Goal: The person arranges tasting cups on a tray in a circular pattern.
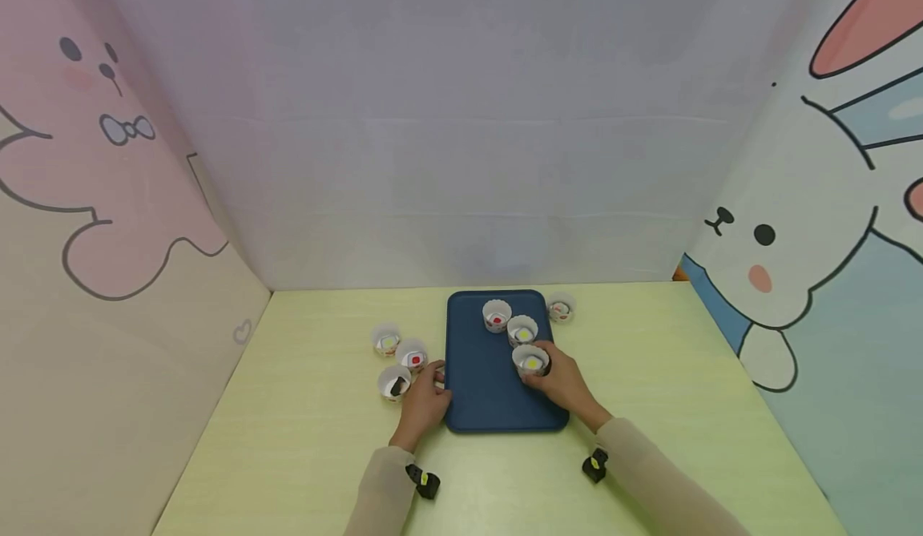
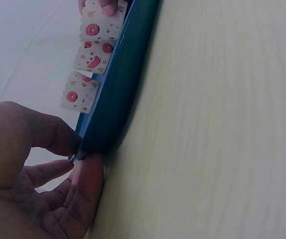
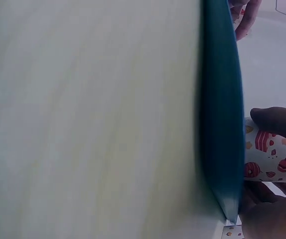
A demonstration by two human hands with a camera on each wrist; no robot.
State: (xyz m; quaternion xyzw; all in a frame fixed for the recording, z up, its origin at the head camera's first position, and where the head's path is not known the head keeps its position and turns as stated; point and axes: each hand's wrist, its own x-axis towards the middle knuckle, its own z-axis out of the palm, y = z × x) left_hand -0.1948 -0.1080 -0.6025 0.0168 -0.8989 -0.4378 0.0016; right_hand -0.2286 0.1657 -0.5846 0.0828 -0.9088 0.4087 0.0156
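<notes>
One paper cup (image 3: pixel 270 154) is sitting in the right hand (image 1: pixel 568 384) over the tray (image 1: pixel 483 384), thumb and fingers curling round it; I'm judging it light and crushable, suiting a gentle pinch on opposite sides. The left hand (image 1: pixel 424 404) is pinching the tray's edge. Just beyond the right hand, two cups (image 1: pixel 522 332) are crowding its reach; three others (image 1: pixel 394 384) are standing beside and beyond the left.

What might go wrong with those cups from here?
The right grip holds the front cup close to the middle cup on the tray, so a nudge might tip that neighbor. The left grip pinches the tray at its edge; a tug could topple cups. It also sits near a cup off the tray holding a dark piece, and might knock it.
</notes>
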